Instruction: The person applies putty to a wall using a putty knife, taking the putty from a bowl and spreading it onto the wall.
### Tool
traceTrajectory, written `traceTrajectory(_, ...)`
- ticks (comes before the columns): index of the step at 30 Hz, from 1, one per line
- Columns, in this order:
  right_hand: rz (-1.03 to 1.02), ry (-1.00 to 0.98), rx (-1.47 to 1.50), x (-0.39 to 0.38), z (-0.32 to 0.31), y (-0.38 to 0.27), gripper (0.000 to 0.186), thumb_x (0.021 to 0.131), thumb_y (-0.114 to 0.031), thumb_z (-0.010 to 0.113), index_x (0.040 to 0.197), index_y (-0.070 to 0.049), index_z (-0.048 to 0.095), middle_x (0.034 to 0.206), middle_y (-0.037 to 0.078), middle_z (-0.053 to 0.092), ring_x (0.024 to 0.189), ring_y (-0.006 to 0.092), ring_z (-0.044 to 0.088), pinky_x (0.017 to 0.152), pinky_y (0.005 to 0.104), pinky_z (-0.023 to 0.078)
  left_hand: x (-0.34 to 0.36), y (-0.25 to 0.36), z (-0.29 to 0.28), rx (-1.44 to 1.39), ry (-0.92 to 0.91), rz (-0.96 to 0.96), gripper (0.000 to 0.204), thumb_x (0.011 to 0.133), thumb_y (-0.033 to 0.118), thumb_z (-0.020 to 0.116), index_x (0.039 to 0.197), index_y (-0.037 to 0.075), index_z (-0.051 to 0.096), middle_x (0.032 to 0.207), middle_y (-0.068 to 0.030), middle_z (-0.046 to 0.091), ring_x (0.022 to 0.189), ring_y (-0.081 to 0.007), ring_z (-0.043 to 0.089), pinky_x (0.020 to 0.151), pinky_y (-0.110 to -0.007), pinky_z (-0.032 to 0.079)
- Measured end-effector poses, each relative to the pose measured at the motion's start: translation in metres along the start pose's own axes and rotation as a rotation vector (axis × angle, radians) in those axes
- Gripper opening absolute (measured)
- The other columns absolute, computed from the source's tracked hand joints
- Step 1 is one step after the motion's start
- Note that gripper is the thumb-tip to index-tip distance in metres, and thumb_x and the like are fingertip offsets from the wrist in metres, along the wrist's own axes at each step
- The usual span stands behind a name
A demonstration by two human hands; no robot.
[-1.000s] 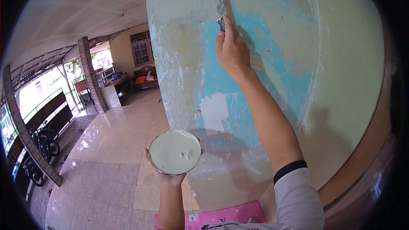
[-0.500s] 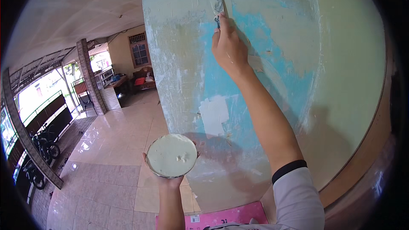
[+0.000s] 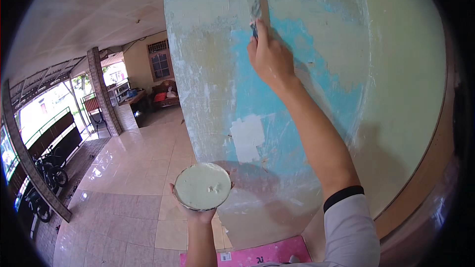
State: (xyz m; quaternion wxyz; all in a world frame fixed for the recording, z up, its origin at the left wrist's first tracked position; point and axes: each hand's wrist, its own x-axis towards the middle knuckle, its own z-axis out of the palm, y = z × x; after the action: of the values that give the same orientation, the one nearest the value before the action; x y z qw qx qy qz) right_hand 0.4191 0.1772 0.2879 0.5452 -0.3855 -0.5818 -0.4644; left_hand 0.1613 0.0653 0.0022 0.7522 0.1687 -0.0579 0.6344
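Observation:
My right hand is closed around the handle of a putty knife, reaching high up the wall. Its smeared metal blade lies against the wall, just above the edge of a bright blue patch. Pale filler covers parts of the surface, with a whitish square lower down. At the lower middle my left hand supports a round, shallow container of pale green putty from beneath, fingers wrapped up its sides. A few small lumps sit on the putty's smooth top.
By my feet lies a pink board or package against the wall's base. Glossy tiles stretch left toward a pillar, a bench with a red item and a parked motorcycle. Wooden trim curves along the right.
The view has shifted slightly. My right hand and the putty knife sit a little farther right and lower; the putty container also appears slightly lower and to the right.

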Motion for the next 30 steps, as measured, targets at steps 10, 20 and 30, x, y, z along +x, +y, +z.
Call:
traceTrajectory(10, 0.030, -0.292, -0.114, -0.048, -0.020, -0.014, 0.052, 0.097, -0.026, 0.062, 0.142, 0.000, 0.052, 0.075, 0.021, 0.071, 0.065, 0.0391, 0.071, 0.055, 0.0523, 0.056, -0.003, 0.007, -0.012, 0.133, -0.064, 0.008, 0.088, 0.085, 0.084, 0.049, 0.145, 0.020, 0.056, 0.157, -0.0180, 0.042, 0.140, -0.0589, 0.036, 0.107, -0.087, 0.025)
traceTrajectory(20, 0.113, -0.312, -0.115, 0.002, -0.020, -0.001, 0.050, 0.098, -0.027, 0.061, 0.141, -0.005, 0.053, 0.084, 0.022, 0.074, 0.072, 0.0427, 0.072, 0.062, 0.0555, 0.057, -0.004, 0.003, -0.015, 0.043, 0.008, 0.031, 0.086, 0.088, 0.083, 0.048, 0.145, 0.019, 0.056, 0.158, -0.0170, 0.043, 0.138, -0.0590, 0.039, 0.109, -0.086, 0.025)
traceTrajectory(30, -0.040, -0.027, -0.019, -0.016, -0.013, 0.003, 0.052, 0.095, -0.024, 0.066, 0.141, -0.002, 0.054, 0.065, 0.018, 0.068, 0.055, 0.0381, 0.067, 0.050, 0.0505, 0.054, -0.004, 0.008, -0.017, 0.095, 0.036, 0.072, 0.082, 0.091, 0.081, 0.043, 0.145, 0.020, 0.056, 0.157, -0.0170, 0.044, 0.140, -0.0554, 0.039, 0.108, -0.085, 0.027)
